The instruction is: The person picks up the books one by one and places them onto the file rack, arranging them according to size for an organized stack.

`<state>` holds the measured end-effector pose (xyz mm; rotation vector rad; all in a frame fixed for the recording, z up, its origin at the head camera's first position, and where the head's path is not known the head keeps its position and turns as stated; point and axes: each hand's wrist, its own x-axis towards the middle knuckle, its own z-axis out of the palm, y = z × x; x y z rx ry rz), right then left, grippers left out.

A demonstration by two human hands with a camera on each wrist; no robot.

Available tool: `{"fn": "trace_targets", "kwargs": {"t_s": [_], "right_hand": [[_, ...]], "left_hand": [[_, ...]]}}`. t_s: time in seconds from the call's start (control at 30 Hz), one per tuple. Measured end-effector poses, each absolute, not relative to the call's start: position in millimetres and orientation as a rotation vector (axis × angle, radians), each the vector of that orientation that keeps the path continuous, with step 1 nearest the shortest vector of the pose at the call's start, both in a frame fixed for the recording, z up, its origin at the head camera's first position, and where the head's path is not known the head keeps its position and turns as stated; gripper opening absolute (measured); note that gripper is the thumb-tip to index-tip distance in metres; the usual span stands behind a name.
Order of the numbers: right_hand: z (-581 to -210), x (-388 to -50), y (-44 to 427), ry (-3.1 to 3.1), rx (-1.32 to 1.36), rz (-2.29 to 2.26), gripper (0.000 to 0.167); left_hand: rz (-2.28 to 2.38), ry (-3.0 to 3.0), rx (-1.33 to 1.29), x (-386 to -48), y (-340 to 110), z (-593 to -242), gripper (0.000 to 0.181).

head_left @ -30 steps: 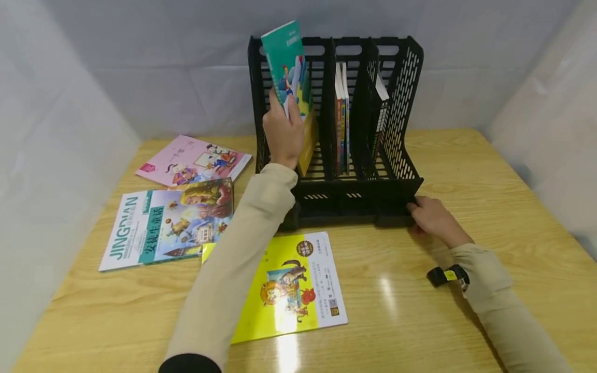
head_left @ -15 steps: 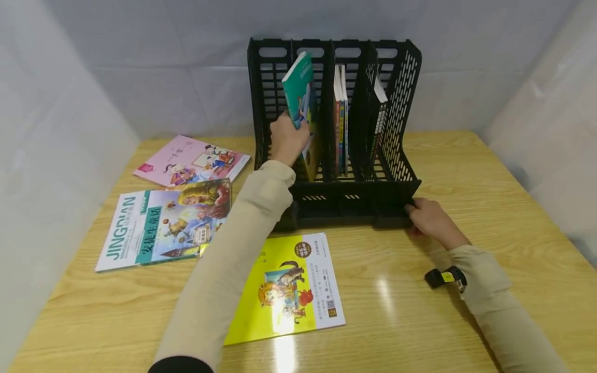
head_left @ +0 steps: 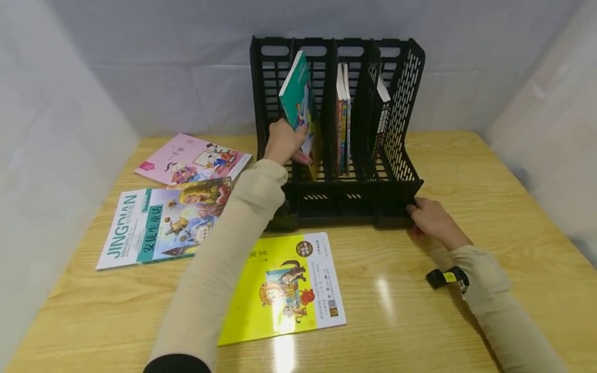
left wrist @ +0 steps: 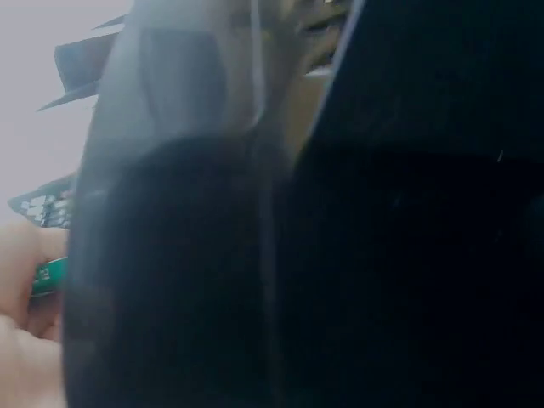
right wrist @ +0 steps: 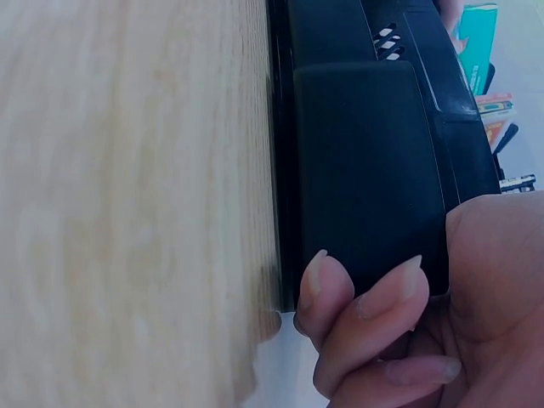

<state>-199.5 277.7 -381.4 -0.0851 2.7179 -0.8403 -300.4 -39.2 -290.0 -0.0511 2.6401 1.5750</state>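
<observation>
L hand (head_left: 283,141) pinches teal bk (head_left: 296,94), prob. mid-slotting; R hand (head_left: 434,220) grips corner of rack (head_left: 331,194) (steadying?). Next needs: lower, release.

Pale walls (head_left: 177,67) — glossy wooden table (head_left: 396,321)

Teal book (head_left: 294,98) (black rack (head_left: 394,192))

A wooden table (head_left: 401,336) is spreading out before pale, creased sheeting (head_left: 177,36)

By the clock from the head view's middle, a pink picture book (head_left: 193,160) is lying flat between 9 and 10, a book lettered JINGDIAN (head_left: 158,225) is resting close against it between 8 and 9, a yellow book (head_left: 282,290) with cartoon animals is catching bright glare at 6, and the sheeting is rising at 12 o'clock
</observation>
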Motion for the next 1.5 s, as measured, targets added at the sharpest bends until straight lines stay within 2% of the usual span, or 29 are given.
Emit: {"fn": "trace_targets", "kwargs": {"t_s": [0.1, 0.43, 0.73, 1.07, 1.5], "right_hand": [[-381.6, -200.3, 278.9, 2.713, -0.096, -0.847, 0.039], [-381.8, -199.2, 280.0, 2.712, -0.098, -0.850, 0.039], [-385.2, -198.7, 282.7, 2.720, -0.096, -0.867, 0.040], [-382.7, -199.5, 281.2, 2.698, -0.094, -0.888, 0.039], [-385.5, -200.1, 282.1, 2.689, -0.088, -0.903, 0.038]], "left_hand": [[1.641, 2.621, -0.051, -301.7, -34.8, -292.1, 0.045], [1.435, 2.731, -0.020, -300.5, -29.6, -284.7, 0.050], [1.618, 2.449, 0.043, -296.8, -38.5, -277.6, 0.051], [1.342, 2.794, 0.147, -290.5, -35.3, -280.0, 0.038], [1.137, 2.925, 0.148, -286.8, -33.8, -280.7, 0.042]]}}
